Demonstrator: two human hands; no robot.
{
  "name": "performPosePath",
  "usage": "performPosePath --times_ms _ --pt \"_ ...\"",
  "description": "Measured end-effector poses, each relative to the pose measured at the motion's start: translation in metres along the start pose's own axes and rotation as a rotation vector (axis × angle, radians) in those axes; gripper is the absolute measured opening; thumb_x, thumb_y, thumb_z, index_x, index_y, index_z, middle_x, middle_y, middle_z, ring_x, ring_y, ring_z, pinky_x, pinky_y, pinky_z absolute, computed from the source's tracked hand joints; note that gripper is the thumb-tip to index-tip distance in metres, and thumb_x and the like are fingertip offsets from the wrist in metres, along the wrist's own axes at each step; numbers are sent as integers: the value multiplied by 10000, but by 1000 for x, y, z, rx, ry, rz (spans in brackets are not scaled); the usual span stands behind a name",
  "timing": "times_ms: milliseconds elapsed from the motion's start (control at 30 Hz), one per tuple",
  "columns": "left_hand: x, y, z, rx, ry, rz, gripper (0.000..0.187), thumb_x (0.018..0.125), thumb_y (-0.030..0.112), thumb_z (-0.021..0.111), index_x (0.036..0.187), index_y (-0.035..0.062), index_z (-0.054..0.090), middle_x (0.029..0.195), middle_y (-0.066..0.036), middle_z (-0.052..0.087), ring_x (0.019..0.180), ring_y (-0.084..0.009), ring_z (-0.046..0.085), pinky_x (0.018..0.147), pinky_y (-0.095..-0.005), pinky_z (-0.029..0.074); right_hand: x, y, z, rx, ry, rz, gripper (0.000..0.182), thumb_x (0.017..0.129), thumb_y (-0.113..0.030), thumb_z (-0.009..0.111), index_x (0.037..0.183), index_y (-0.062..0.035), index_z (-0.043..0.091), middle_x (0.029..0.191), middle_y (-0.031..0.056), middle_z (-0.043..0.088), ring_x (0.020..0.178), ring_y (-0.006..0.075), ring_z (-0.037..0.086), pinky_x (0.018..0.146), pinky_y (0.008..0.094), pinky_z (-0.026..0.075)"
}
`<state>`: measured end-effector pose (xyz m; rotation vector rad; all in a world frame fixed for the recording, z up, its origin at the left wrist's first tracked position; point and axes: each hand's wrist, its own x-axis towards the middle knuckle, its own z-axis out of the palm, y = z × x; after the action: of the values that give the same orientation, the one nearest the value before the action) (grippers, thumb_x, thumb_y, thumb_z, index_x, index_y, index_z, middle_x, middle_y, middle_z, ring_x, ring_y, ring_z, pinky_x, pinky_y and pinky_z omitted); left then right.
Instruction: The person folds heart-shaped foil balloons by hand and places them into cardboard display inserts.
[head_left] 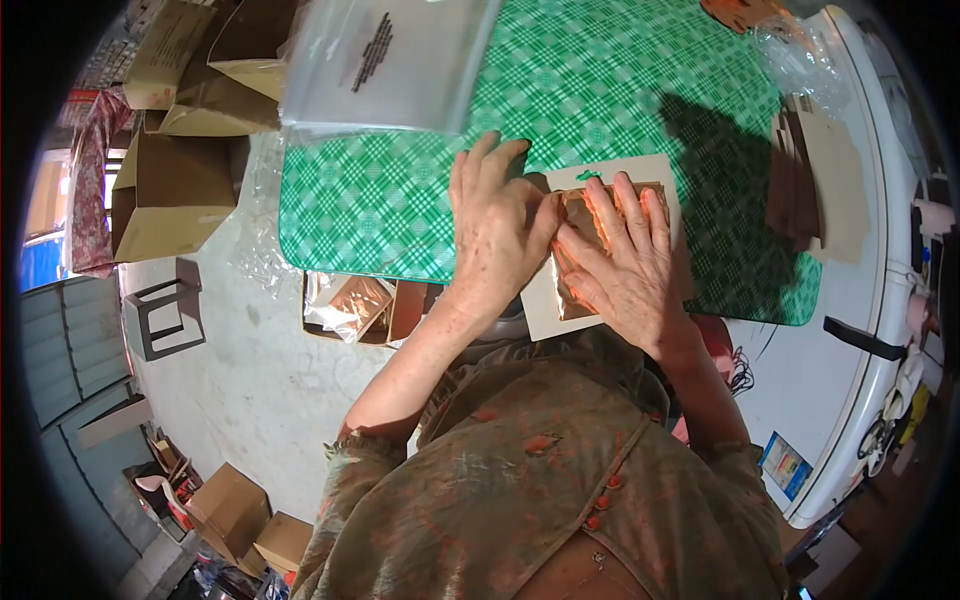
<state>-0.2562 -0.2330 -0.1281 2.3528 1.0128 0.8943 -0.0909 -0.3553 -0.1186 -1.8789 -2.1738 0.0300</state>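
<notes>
A pale cardboard backing card [541, 302] with a hang hole near its top lies at the front edge of the table. On it sits a shiny copper-coloured piece [572, 300], partly covered by my right hand [625, 262]. That hand rests flat across the piece with its fingers spread. My left hand [497, 225] is beside the card's left edge, its fingers stretched out over the tablecloth and its thumb reaching to the copper-coloured piece's upper left side. Both hands are open.
A green checked cloth [380, 205] covers the table. Clear plastic bags [400, 65] lie at the back left, and a stack of pale cards [838, 180] at the right. Cardboard boxes [180, 190] stand at the left. Below the table edge, a box holds plastic-wrapped copper-coloured pieces [352, 303].
</notes>
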Motion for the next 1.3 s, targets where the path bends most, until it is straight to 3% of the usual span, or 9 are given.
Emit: performPosePath --times_ms 500,800,967,1067,1167,1200,1300 --pt "8 -7 1 70 39 125 256 827 129 841 963 47 639 1320 -157 645 1344 -395 544 1091 -530 413 0 1 -1 -2 13 -41 637 817 -438 823 1420 -377 627 1605 190 388 1514 452 307 1235 654 207" --pt "9 -6 0 31 43 96 231 832 119 829 972 57 655 1308 -161 621 1302 -380 551 1059 -505 414 -5 5 -5 129 -61 -52 523 898 -435 738 1407 -375 636 1644 204 329 1553 465 205 1259 659 83" --pt "11 -3 3 61 75 108 197 847 61 789 982 49 647 1295 -168 607 1281 -392 561 1036 -508 432 -5 6 -7 155 -84 -42 478 923 -429 715 1393 -364 649 1658 209 310 1563 467 182 1258 663 71" --pt "20 2 2 88 108 228 247 878 44 762 1092 46 640 1328 -185 593 1271 -424 568 1052 -536 440 -5 5 -8 159 -88 -46 446 930 -430 711 1367 -349 671 1640 213 337 1563 465 179 1260 661 57" --pt "26 27 9 -332 -55 198 369 909 30 735 1251 45 595 1398 -205 565 1272 -458 569 1104 -552 428 -7 9 -5 125 -135 -49 447 932 -432 699 1353 -282 687 1596 221 396 1556 464 189 1264 657 39" --pt "24 27 10 -448 -218 182 539 998 179 682 1481 54 477 1535 -246 469 1399 -474 477 1191 -536 368 -8 10 -4 110 -158 -52 456 931 -432 694 1350 -251 691 1578 224 418 1552 464 193 1265 656 33" --pt "13 31 16 -307 -333 279 684 1017 281 641 1585 24 360 1592 -294 380 1480 -471 382 1224 -532 334 -1 7 -6 167 -92 -15 524 928 -438 668 1367 -151 675 1538 208 468 1538 460 211 1266 651 23"
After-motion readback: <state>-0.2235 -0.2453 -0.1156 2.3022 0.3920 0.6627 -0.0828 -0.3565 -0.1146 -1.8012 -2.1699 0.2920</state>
